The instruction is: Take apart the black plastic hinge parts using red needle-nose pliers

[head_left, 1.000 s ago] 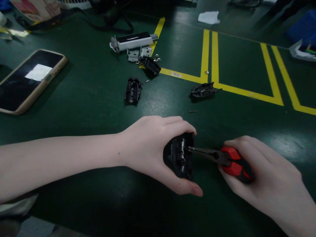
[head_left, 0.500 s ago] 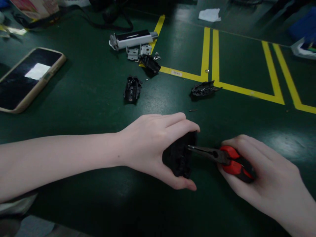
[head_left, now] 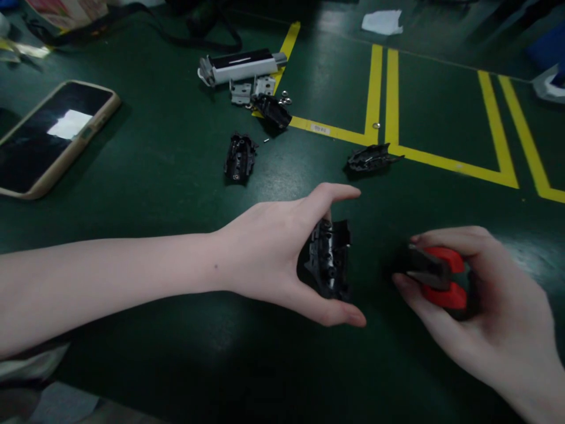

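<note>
Left fingers (head_left: 335,193) were curled round a black plastic part (head_left: 330,259). The thumb sat under its near edge, the other fingers on its far edge, and the forefinger was lifted clear. The left hand (head_left: 273,259) held the part tipped up on the dark green worktop (head_left: 176,188).

Right fingers (head_left: 445,238) were wrapped tight on the red handles of the pliers (head_left: 435,277) in the right hand (head_left: 481,318). The nose looked closed and pointed at the part from its right, near but not touching.

Judgement: the grip looked light. Pinning the part firmer to the worktop, ribbed face toward the pliers, with the nose brought in level and the thumb out of its line, would handle better (slip risk looked real).

Counts, all placed from the held part:
- **Black parts:** 4. These were the held one plus three loose black parts: one beyond-left (head_left: 239,156), one farther beyond (head_left: 274,111), one beyond-right (head_left: 371,158).
- **Pliers:** 1.
- **Phone:** 1 (head_left: 53,138), far left, screen up.
- **White-and-black bar:** 1 (head_left: 241,65), far beyond.
- **Metal brackets:** 2 (head_left: 251,91), just nearer than the bar.
- **Paper scrap:** 1 (head_left: 382,22), far beyond-right.
- **Screws:** (head_left: 285,97) beside the brackets, too small to count.
</note>
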Available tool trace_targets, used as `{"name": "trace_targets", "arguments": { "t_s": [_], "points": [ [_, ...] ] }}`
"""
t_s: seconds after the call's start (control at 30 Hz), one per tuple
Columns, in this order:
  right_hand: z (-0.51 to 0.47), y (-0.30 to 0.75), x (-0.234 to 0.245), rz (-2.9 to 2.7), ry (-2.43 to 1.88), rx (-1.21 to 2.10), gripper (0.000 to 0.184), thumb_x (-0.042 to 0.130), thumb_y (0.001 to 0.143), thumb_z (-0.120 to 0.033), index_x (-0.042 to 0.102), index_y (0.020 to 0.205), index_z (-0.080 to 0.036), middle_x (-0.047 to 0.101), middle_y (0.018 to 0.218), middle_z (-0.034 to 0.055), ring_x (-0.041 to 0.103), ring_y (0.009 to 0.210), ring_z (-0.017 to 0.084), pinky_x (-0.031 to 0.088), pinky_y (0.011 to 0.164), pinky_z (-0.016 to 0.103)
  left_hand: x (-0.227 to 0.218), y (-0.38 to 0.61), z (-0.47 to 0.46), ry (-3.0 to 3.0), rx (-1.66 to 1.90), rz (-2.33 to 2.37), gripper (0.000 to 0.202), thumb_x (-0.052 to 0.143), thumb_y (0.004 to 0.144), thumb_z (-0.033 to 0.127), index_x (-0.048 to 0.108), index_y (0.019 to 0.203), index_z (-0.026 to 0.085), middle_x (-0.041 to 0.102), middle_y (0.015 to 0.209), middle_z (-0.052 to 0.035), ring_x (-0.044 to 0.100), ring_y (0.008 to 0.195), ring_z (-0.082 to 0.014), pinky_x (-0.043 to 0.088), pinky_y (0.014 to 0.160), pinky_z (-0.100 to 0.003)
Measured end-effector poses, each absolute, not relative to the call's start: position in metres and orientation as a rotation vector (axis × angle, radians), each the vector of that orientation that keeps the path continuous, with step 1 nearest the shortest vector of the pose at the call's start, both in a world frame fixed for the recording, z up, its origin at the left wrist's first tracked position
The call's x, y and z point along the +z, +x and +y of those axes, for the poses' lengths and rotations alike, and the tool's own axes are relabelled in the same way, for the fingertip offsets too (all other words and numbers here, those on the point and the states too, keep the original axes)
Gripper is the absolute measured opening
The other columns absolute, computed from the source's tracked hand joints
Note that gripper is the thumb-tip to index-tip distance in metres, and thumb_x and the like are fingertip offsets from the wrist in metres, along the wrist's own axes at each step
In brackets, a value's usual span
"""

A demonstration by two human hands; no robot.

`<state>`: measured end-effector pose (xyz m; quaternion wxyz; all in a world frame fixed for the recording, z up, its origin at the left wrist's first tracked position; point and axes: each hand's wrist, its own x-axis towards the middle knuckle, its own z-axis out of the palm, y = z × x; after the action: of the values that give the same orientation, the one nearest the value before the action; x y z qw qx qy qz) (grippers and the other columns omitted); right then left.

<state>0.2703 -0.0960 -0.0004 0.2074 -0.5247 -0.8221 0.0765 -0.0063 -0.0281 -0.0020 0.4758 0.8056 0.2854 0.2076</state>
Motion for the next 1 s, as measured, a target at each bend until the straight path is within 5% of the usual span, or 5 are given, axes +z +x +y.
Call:
{"name": "trace_targets", "arguments": {
  "t_s": [0.17,0.53,1.0],
  "points": [
    [-0.078,0.262,-0.002,-2.339,-1.3,0.169,0.02,0.062,0.085,-0.021,0.055,0.103,-0.024,0.065,0.102,0.0074,0.066,0.1,0.027,0.054,0.079,0.042,0.001,-0.006,-0.029,1.97,0.501,0.793,0.096,0.083,0.071,0.058,0.036,0.143,0.015,0.067,0.104,-0.0049,0.068,0.083,-0.0212,0.052,0.07,-0.033],
    [-0.017,0.243,-0.008,-2.458,-0.996,-0.309,0.02,0.066,0.086,-0.03,0.047,0.09,-0.024,0.055,0.081,0.0036,0.054,0.072,0.022,0.045,0.061,0.038,0.004,-0.011,-0.02,1.855,0.472,0.809,0.108,0.084,0.069,0.06,0.031,0.152,0.018,0.067,0.098,-0.0029,0.067,0.076,-0.0192,0.051,0.063,-0.029],
    [-0.025,0.245,-0.011,-2.459,-1.093,-0.233,0.018,0.064,0.09,-0.027,0.046,0.089,-0.025,0.053,0.08,0.0016,0.053,0.071,0.02,0.045,0.062,0.037,0.005,-0.01,-0.02,1.951,0.449,0.807,0.108,0.074,0.067,0.078,0.037,0.151,0.019,0.069,0.087,-0.0004,0.066,0.065,-0.0191,0.05,0.057,-0.029]
  ]
}}
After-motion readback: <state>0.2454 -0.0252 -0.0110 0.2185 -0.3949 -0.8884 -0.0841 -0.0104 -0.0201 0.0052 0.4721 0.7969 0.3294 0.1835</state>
